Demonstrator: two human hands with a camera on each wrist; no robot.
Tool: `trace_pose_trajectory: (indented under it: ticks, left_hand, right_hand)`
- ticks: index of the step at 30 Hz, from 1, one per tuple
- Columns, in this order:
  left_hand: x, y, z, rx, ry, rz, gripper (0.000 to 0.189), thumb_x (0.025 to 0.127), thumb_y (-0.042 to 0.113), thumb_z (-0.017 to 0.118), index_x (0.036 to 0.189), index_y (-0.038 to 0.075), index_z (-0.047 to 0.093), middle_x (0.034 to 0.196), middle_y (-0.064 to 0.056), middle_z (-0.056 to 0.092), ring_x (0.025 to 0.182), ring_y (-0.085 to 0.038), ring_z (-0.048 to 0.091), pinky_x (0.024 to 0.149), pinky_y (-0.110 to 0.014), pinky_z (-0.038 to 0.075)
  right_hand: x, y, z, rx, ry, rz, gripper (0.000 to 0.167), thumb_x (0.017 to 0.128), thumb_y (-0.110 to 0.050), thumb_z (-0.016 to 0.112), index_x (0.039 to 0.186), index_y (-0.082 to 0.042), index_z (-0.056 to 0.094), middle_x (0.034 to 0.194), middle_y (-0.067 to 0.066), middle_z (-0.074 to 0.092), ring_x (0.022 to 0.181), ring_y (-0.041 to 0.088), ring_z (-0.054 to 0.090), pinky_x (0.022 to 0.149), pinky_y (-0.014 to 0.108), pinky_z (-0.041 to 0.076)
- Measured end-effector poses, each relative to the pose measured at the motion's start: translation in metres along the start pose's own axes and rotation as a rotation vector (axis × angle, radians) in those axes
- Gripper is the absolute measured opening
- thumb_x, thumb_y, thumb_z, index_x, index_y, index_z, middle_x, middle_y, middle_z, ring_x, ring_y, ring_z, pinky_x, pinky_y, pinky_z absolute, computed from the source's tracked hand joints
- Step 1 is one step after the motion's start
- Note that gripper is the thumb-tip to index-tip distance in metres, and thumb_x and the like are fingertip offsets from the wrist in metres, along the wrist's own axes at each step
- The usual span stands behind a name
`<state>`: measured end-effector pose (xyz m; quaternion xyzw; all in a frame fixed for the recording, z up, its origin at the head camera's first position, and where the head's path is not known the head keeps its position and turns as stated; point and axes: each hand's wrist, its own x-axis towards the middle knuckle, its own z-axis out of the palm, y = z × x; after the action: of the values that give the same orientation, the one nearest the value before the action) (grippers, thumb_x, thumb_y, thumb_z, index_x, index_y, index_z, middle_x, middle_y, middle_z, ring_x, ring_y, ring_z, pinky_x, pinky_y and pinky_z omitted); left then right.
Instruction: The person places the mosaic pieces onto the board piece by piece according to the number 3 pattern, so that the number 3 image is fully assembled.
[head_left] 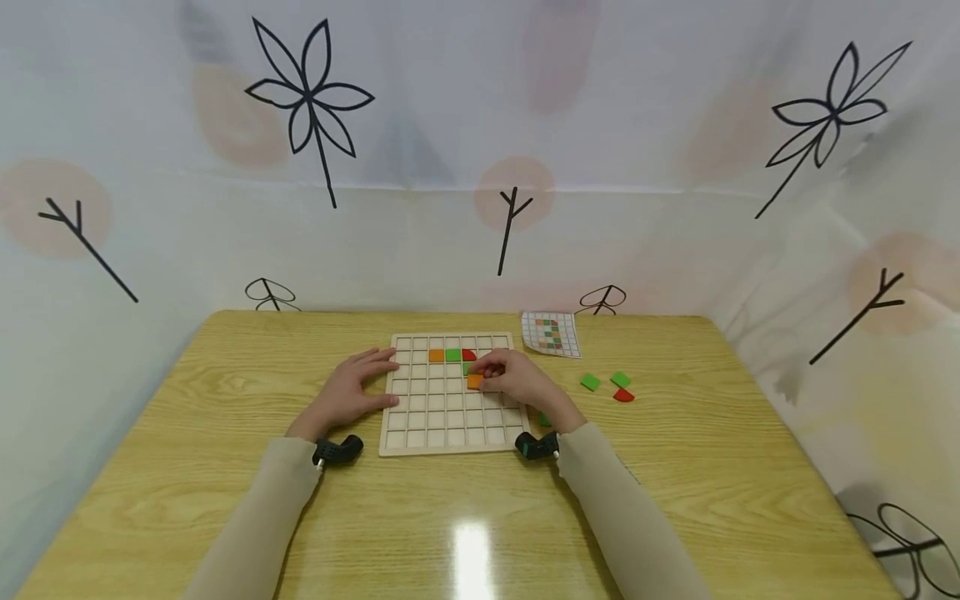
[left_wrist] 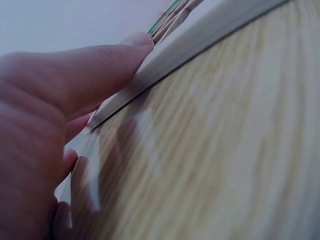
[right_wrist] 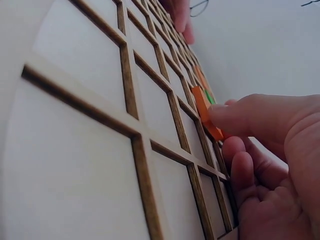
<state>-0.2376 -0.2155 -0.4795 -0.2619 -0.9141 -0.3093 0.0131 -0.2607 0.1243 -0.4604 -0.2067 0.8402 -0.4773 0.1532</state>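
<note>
A wooden grid board (head_left: 427,421) lies on the table in the head view. My left hand (head_left: 348,392) rests at its left edge with fingers spread; in the left wrist view the thumb (left_wrist: 102,70) touches the board's rim. My right hand (head_left: 525,382) is over the board's right half and pinches an orange square tile (right_wrist: 204,112). In the right wrist view that tile stands tilted against the grid. Along an upper row sit another orange tile (head_left: 437,356), a green square tile (head_left: 453,355) and a red quarter-round tile (head_left: 468,355). A further green tile (head_left: 467,367) is partly hidden by my right fingers.
Right of the board lie two green tiles (head_left: 590,382) and a red quarter-round tile (head_left: 624,396). Another green tile (head_left: 544,420) shows partly beside my right wrist. A printed pattern sheet (head_left: 551,334) lies behind, near the table's (head_left: 405,517) back edge and the patterned cloth.
</note>
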Motion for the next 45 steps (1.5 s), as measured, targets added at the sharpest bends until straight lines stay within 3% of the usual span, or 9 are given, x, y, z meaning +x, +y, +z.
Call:
trace_pose_trajectory:
  ticks: [10, 24, 36, 45]
  left_hand:
    - [0.0003, 0.0011, 0.0003, -0.012, 0.004, 0.006, 0.061, 0.087, 0.041, 0.076, 0.138, 0.01, 0.06, 0.156, -0.006, 0.04, 0.146, -0.035, 0.026, 0.115, -0.06, 0.018]
    - [-0.0002, -0.0039, 0.0013, -0.011, 0.002, -0.004, 0.06, 0.087, 0.041, 0.077, 0.137, 0.012, 0.062, 0.156, -0.003, 0.04, 0.146, -0.032, 0.027, 0.116, -0.058, 0.018]
    - [-0.001, -0.0024, 0.0012, -0.009, 0.003, 0.005, 0.06, 0.087, 0.041, 0.076, 0.137, 0.011, 0.061, 0.156, -0.005, 0.041, 0.146, -0.034, 0.027, 0.116, -0.06, 0.017]
    - [-0.0009, -0.0036, 0.0013, 0.005, 0.01, 0.014, 0.06, 0.087, 0.043, 0.076, 0.137, 0.012, 0.062, 0.156, -0.004, 0.041, 0.146, -0.033, 0.028, 0.115, -0.059, 0.019]
  right_hand:
    - [-0.0016, -0.0038, -0.0002, 0.001, -0.009, -0.033, 0.023, 0.092, -0.004, 0.071, 0.115, -0.002, 0.072, 0.103, 0.014, 0.061, 0.084, 0.021, 0.052, 0.074, 0.032, 0.045]
    - [0.0005, -0.003, 0.0006, -0.059, -0.023, -0.042, 0.018, 0.094, -0.008, 0.069, 0.109, -0.012, 0.078, 0.107, 0.002, 0.064, 0.095, 0.018, 0.057, 0.08, 0.033, 0.048]
    - [0.0004, -0.0014, 0.0039, -0.08, -0.001, -0.054, 0.014, 0.094, -0.009, 0.07, 0.105, -0.013, 0.078, 0.105, 0.001, 0.063, 0.091, 0.017, 0.057, 0.077, 0.033, 0.049]
    - [-0.0035, 0.0001, -0.005, 0.047, 0.079, 0.007, 0.019, 0.095, -0.008, 0.067, 0.113, -0.009, 0.074, 0.113, 0.004, 0.065, 0.093, 0.022, 0.058, 0.078, 0.034, 0.052]
